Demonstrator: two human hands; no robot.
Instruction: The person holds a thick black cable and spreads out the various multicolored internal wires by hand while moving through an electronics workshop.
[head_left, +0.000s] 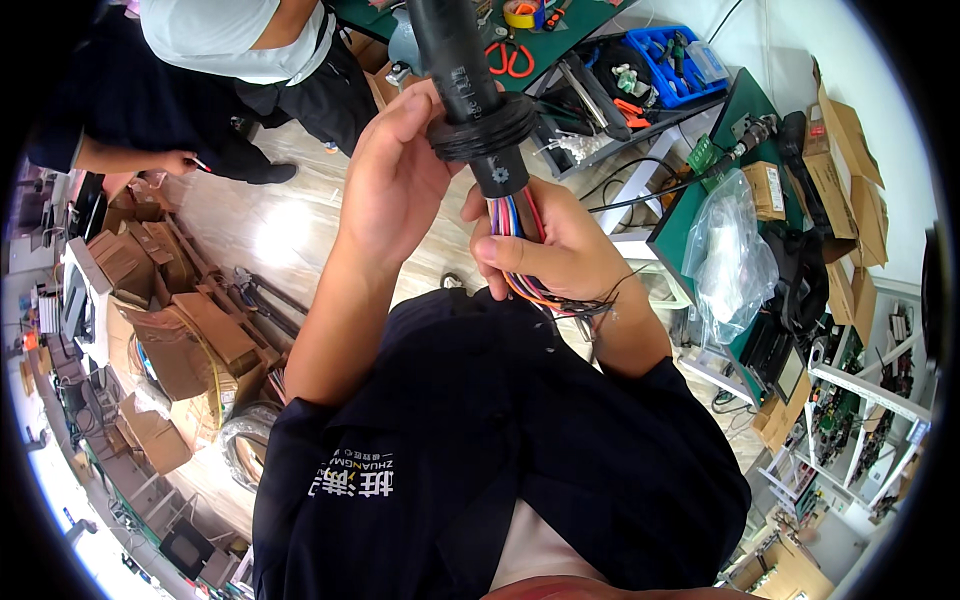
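A thick black cable comes down from the top of the view, upright and close in front of me. Around it sits a ribbed black rubber ring. My left hand is closed on the cable at the ring, its farther fingers partly hidden behind. Out of the cable's cut lower end runs a bundle of coloured wires, red, white, blue and orange among them. My right hand grips these wires just below that end, thumb across them. Their loose dark ends lie against my right wrist.
Beyond the cable a green table holds red-handled scissors and tape. To its right are a blue tool tray and a second green bench with a plastic bag. Cardboard boxes stand left. Another person stands far left.
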